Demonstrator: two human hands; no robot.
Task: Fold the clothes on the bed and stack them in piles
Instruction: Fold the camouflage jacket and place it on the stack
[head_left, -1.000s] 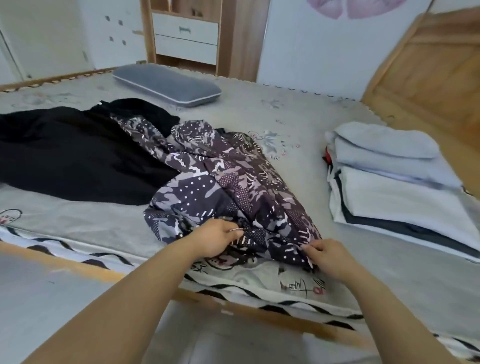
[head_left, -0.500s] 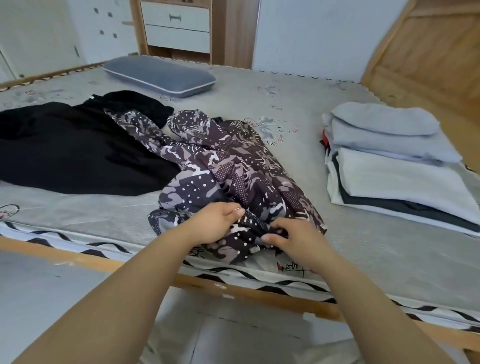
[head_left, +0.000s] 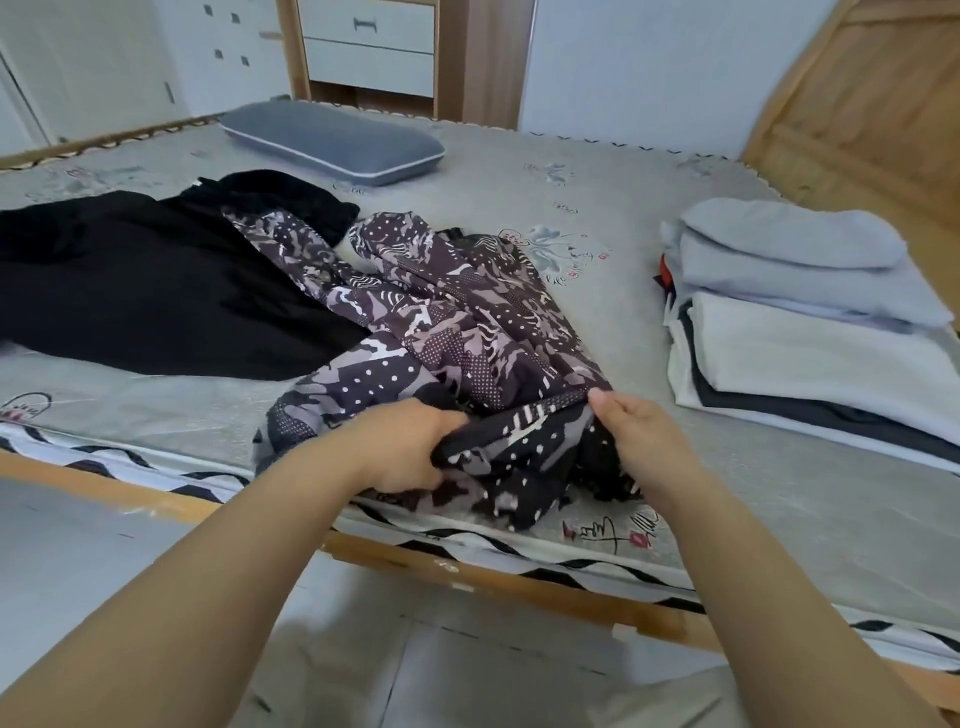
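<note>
Your left hand (head_left: 402, 449) and right hand (head_left: 631, 441) each curl tight in a grip on the one patterned garment (head_left: 441, 332), bunched at the bed's (head_left: 597, 171) near edge. One black garment (head_left: 156, 280) lies left; one folded pile (head_left: 800, 317) sits right.

The script on the bed sheet (head_left: 613, 532) is unreadable.

a crumpled purple patterned garment (head_left: 441, 332) lies at the bed's (head_left: 597, 171) near edge. a black garment (head_left: 156, 280) is spread to its left, a folded pile (head_left: 800, 322) to its right.
</note>
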